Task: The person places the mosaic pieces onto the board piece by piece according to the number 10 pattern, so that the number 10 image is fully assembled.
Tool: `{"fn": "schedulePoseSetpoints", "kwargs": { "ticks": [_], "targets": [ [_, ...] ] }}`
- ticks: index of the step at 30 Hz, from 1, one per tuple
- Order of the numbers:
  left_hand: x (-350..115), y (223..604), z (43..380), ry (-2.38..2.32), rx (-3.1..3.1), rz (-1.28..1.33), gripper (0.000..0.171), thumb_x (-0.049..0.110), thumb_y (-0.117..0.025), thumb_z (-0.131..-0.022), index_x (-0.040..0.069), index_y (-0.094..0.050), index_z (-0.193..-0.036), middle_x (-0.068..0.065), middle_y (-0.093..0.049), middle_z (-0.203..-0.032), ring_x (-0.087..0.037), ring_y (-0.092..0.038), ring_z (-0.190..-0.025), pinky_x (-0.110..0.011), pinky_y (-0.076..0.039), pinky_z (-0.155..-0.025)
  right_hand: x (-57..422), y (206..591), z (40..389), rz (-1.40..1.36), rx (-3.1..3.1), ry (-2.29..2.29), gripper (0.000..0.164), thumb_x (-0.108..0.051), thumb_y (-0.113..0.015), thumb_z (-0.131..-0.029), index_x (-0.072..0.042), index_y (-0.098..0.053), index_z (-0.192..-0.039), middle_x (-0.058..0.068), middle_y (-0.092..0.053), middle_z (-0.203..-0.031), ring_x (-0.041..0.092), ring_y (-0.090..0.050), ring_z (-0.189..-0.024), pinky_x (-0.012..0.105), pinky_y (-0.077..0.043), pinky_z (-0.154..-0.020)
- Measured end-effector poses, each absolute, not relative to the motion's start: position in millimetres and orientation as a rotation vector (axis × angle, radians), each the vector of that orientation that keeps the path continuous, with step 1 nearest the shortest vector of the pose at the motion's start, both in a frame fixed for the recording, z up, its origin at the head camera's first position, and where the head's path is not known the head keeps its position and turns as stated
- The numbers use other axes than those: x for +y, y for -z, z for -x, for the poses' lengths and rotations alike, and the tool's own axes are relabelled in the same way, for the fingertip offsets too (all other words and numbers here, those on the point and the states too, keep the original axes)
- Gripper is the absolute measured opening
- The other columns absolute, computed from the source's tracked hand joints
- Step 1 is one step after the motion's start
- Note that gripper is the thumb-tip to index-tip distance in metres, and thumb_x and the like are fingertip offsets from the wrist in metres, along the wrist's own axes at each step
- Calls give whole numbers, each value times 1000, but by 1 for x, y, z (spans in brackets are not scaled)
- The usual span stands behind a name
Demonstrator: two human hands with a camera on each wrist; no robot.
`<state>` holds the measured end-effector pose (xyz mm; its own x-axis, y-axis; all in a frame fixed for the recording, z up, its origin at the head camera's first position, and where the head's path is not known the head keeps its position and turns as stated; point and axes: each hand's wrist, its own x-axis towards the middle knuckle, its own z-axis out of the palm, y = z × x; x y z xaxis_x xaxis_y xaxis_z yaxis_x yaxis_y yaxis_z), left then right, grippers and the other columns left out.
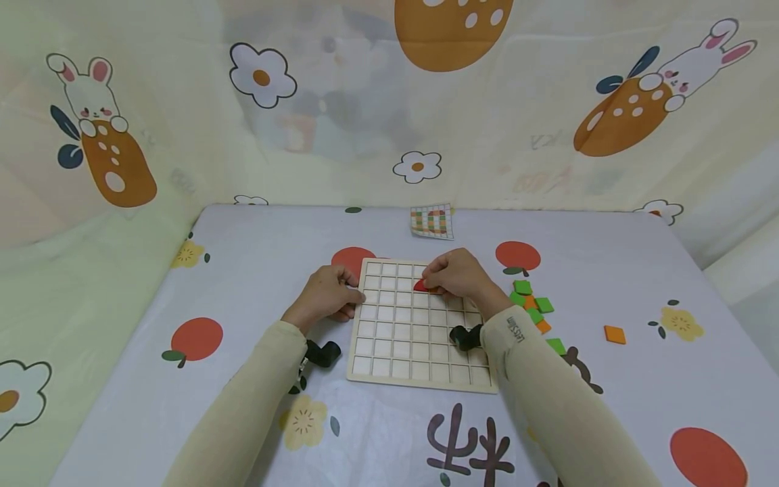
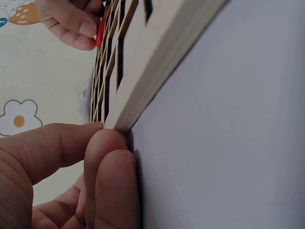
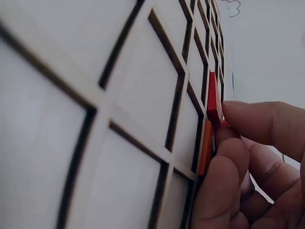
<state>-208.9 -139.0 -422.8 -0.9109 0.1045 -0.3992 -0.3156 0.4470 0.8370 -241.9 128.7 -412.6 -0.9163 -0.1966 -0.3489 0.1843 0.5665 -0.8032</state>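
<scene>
A wooden grid board (image 1: 420,385) with pale square cells lies on the table. At its left edge, my left hand (image 1: 325,294) holds the rim between thumb and fingers; the left wrist view has the fingertips right at the board's corner. Over the upper right cells, my right hand (image 1: 459,274) pinches a small red piece (image 3: 213,98) with thumb and finger. This piece stands a little above the grid in the right wrist view. Beside it, an orange piece (image 3: 206,148) sits in the grid, close under the fingertips. The right hand covers part of the board's upper right corner.
Loose green tiles (image 1: 544,305) and orange tiles lie in a cluster right of the board, partly behind the right forearm. One orange tile (image 1: 615,335) lies farther right. A small patterned card (image 1: 432,222) is at the table's back edge, before a printed curtain (image 1: 341,176).
</scene>
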Motion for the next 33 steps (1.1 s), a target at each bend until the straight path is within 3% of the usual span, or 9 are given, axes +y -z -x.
{"fn": "schedulePoseSetpoints", "kwargs": {
  "ticks": [10, 17, 23, 30, 33],
  "targets": [
    [-139, 422, 209, -1466, 2299, 174, 28, 8, -79, -90, 4, -60, -110, -9, -64, -79, -15, -64, -57, -26, -58, -55, 129, 412, 241, 22, 2399, 1296, 19, -7, -74, -91, 1, -75, -108, 6, -73, -86, 13, -63, -70, 24, -54, -61],
    [-139, 421, 207, -1471, 2295, 187, 28, 8, -78, -91, 4, -60, -111, -9, -64, -81, -15, -64, -58, -25, -58, -56, 137, 408, 239, 16, 2344, 1380, 23, -16, -72, -98, -2, -74, -116, 8, -72, -95, 19, -64, -77, 27, -56, -68],
    [-139, 421, 207, -1474, 2293, 190, 28, 8, -79, -90, 4, -60, -110, -9, -63, -80, -15, -64, -57, -26, -58, -55, 174, 396, 232, -81, 2354, 1446, 31, -24, -67, -103, -2, -70, -123, 12, -68, -105, 24, -61, -84, 29, -56, -72],
    [-139, 422, 207, -1480, 2291, 174, 27, 8, -78, -90, 4, -60, -110, -10, -64, -80, -16, -64, -58, -26, -58, -55, 234, 399, 224, -247, 2496, 1388, 34, -26, -68, -102, 1, -68, -123, 3, -66, -90, 19, -58, -76, 29, -51, -65],
    [-138, 422, 207, -1483, 2293, 166, 27, 7, -78, -90, 4, -60, -110, -9, -64, -80, -16, -64, -58, -25, -58, -55, 251, 401, 220, -334, 2554, 1317, 35, -26, -68, -101, 1, -66, -123, 6, -64, -95, 21, -57, -80, 28, -53, -68]
  ]
}}
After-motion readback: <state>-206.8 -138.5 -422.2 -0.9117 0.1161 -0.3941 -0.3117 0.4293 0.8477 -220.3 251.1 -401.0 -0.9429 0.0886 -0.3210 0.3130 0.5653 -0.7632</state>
